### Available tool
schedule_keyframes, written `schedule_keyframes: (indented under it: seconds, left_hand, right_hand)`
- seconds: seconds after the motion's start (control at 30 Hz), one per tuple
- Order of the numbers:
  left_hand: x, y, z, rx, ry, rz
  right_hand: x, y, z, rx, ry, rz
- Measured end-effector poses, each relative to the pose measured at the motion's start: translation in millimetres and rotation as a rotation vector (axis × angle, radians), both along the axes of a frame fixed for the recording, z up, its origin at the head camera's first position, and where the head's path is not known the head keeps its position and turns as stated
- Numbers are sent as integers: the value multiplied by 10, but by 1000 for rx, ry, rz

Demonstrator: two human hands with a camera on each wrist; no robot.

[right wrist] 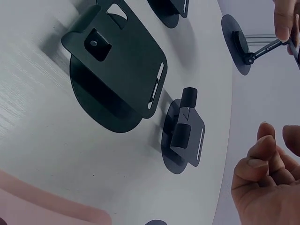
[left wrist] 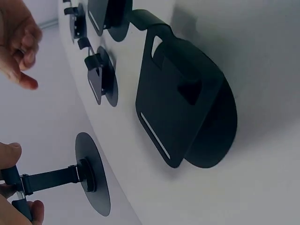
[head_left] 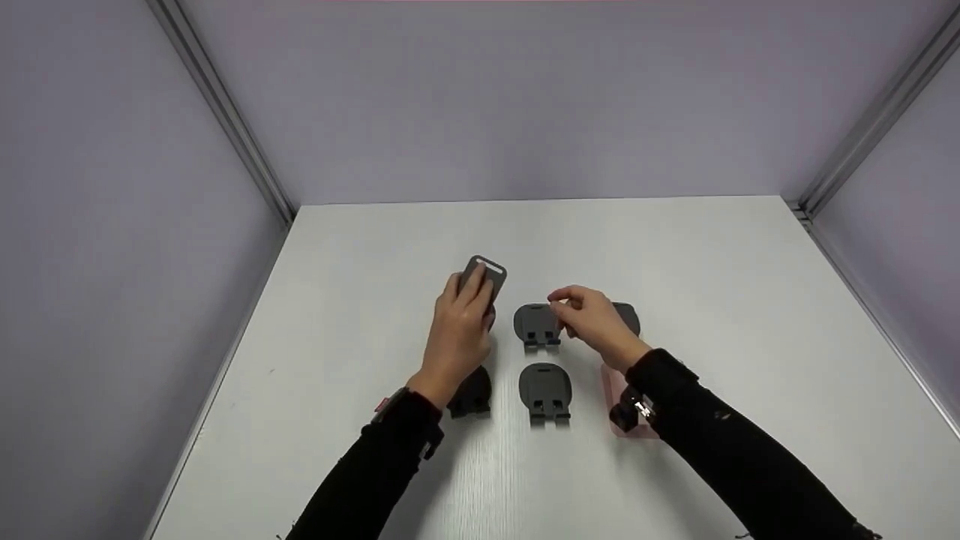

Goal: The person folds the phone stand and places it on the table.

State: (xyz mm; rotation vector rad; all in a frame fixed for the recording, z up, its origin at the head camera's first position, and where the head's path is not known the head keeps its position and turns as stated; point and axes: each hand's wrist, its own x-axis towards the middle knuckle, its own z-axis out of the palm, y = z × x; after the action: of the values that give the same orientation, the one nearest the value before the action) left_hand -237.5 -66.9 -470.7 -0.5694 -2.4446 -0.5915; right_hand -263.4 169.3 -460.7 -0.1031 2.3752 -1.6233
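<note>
My left hand [head_left: 457, 334] holds a dark grey phone stand [head_left: 493, 276] above the table, fingers over its slotted plate. In the left wrist view, that stand's round base [left wrist: 93, 174] and jointed arm [left wrist: 52, 180] project from the grip. My right hand [head_left: 596, 321] hovers beside the back middle stand [head_left: 534, 319], fingers loosely bent with nothing visible between them. A front middle stand [head_left: 545, 384] is upright on the table. Another stand [head_left: 472, 391] is partly behind the left wrist, and one more [head_left: 628, 315] is partly hidden by the right hand.
A pink flat object [head_left: 611, 390] lies under the right forearm, which covers much of it. The white table [head_left: 360, 285] meets a pale back wall [head_left: 525, 97], with pale side panels left and right.
</note>
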Motion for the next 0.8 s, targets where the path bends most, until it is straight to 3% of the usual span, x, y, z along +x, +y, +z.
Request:
schedule_keyframes:
  seconds: [0.3,0.5,0.8]
  left_hand:
    - [72,235,-95,-88,75,-112]
    - [93,298,-163,-132,140,-146]
    - [116,311,-197,-160,140,-184]
  right_hand:
    - [-22,-23,8,-61,26,32]
    - [0,-36,14,-118,73,55]
    - [-4,-46,-20,-144,106,25]
